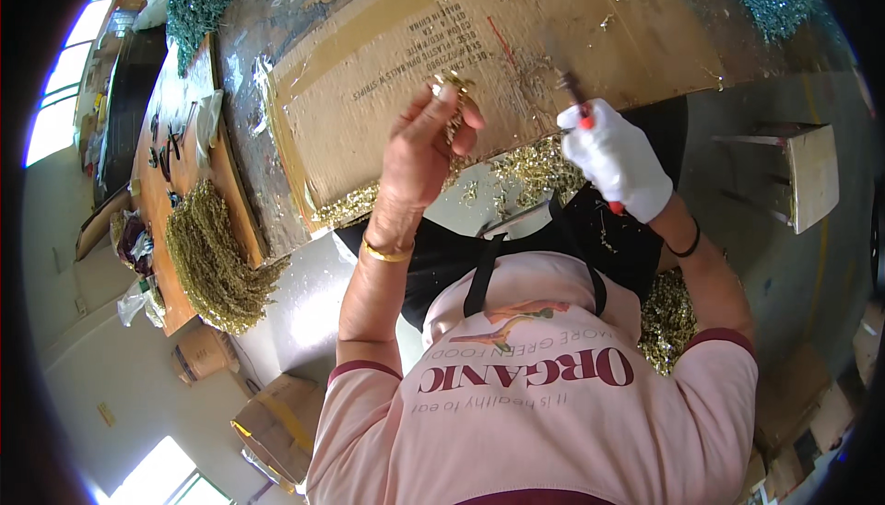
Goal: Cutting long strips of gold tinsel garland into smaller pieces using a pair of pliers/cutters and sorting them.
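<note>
My bare left hand (421,147), with a gold bangle at the wrist, is raised over the cardboard sheet (387,44). Its fingers pinch a bunch of gold tinsel (454,81) that sticks up past the fingertips. To the right, my white-gloved right hand (616,159) is closed around a red-handled tool (573,88). The tool's dark metal end points up and away, apart from the tinsel; blur hides whether it is pliers or shears. Below the hands, loose gold tinsel (535,171) lies along the cardboard's near edge and over my lap.
At left, a thick gold tinsel bundle (207,256) hangs over a wooden board (198,132) holding several small dark tools (169,147). Teal tinsel heaps (198,7) sit at both far corners. A stool (807,173) stands at right, and cardboard boxes (281,422) lie on the floor lower left.
</note>
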{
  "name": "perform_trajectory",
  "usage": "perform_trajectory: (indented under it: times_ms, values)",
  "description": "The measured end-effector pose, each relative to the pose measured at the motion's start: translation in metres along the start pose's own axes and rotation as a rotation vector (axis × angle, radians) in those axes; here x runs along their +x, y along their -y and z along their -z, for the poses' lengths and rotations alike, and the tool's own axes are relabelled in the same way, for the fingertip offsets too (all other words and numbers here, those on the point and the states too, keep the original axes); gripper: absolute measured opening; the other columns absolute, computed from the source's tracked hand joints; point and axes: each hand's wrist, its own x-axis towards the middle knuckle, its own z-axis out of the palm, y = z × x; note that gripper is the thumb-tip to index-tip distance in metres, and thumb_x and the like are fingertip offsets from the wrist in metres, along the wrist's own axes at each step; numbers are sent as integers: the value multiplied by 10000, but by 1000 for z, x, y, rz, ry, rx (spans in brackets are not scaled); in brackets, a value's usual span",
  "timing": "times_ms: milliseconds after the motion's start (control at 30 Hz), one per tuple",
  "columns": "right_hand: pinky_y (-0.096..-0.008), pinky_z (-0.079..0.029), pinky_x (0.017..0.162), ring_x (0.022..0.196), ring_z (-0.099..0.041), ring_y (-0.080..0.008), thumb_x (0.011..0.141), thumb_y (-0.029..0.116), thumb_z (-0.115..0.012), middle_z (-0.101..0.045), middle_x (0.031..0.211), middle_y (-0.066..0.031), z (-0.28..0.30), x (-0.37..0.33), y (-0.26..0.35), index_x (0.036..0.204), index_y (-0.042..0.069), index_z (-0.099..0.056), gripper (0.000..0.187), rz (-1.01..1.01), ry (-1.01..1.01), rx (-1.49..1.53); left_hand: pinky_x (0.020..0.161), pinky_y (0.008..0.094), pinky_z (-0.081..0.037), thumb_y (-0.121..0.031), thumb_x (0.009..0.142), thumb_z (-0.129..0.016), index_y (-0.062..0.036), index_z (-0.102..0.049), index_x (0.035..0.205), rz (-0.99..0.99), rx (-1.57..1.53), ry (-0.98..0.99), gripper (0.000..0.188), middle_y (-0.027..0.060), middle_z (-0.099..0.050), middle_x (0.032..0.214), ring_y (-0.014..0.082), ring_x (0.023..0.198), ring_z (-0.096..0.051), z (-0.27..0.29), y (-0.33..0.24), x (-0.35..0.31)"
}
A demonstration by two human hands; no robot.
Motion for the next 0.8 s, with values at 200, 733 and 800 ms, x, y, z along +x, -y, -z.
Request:
perform_trajectory:
  times_ms: [200,733,800]
  values:
    - [-366,-546,657,890,-615,-302,877,215,-524,-549,1099,-190,-65,-8,45,1073,11,-466,289,-389,-224,1138,526,246,-363,-221,921,-449,-39,-559,981,-86,-277,83,221,53,-561,744,126,532,-425,8,-15,-3]
    - [-293,-477,692,839,-590,-223,769,420,-645,-582,1011,-151,-81,26,30,1032,33,-492,492,237,-507,1414,648,257,-458,-171,900,-513,-45,-555,1000,-164,-64,74,166,60,-614,833,121,710,-552,-2,8,-30]
    - [-313,-484,734,871,-589,-251,749,460,-655,-581,1014,-165,-72,20,40,1045,26,-475,555,297,-475,1336,708,272,-486,-152,903,-508,-36,-550,1002,-163,-32,-88,158,51,-608,868,124,780,-579,-10,16,-29]
